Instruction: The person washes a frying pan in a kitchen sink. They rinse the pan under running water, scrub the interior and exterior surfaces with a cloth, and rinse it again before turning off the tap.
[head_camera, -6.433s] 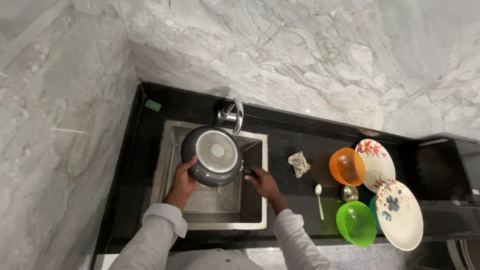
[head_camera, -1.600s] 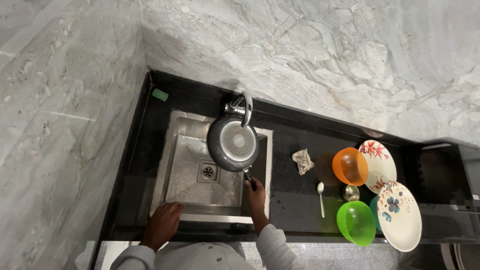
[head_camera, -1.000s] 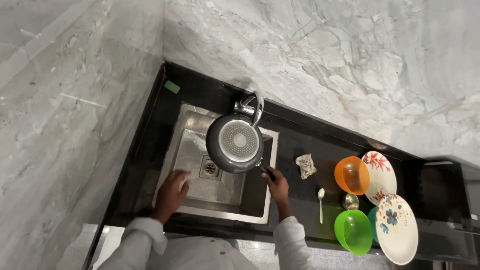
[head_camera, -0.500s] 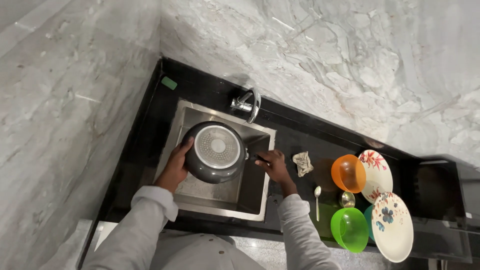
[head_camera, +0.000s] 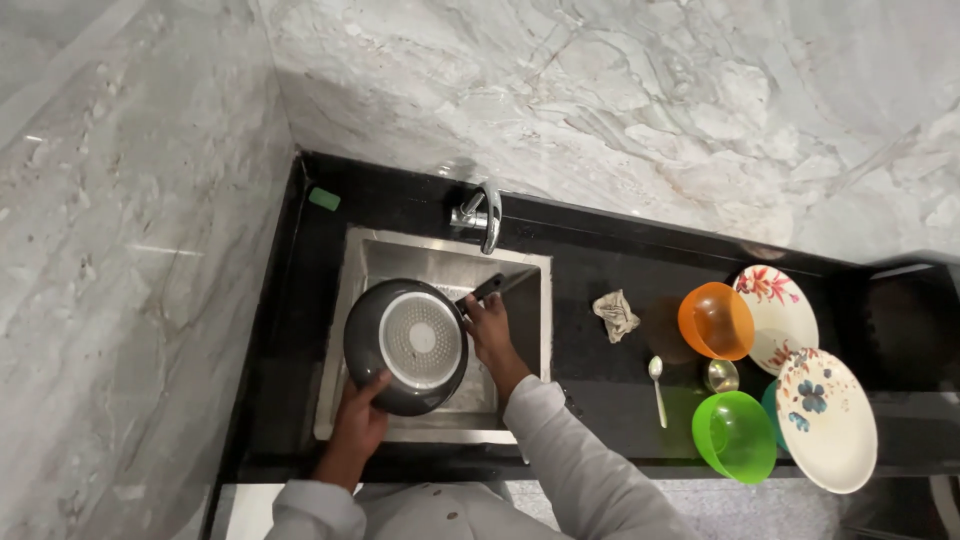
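Sink (head_camera: 520, 275) drain — behind pan (head_camera: 405, 345)

the person wears a light grey long-sleeved top, both sleeves pushed up short of the bare wrists.

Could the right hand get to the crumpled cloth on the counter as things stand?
Probably yes, once freed: the right hand grips the pan handle, and bare black counter lies between it and the cloth.

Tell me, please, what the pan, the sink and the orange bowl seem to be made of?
The pan looks like metal with a dark grey coating; its upturned base shows a pale steel-like disc. The sink appears to be brushed stainless steel, grey and dully reflective. The orange bowl is probably plastic: bright, glossy, slightly translucent, though glass cannot be excluded.
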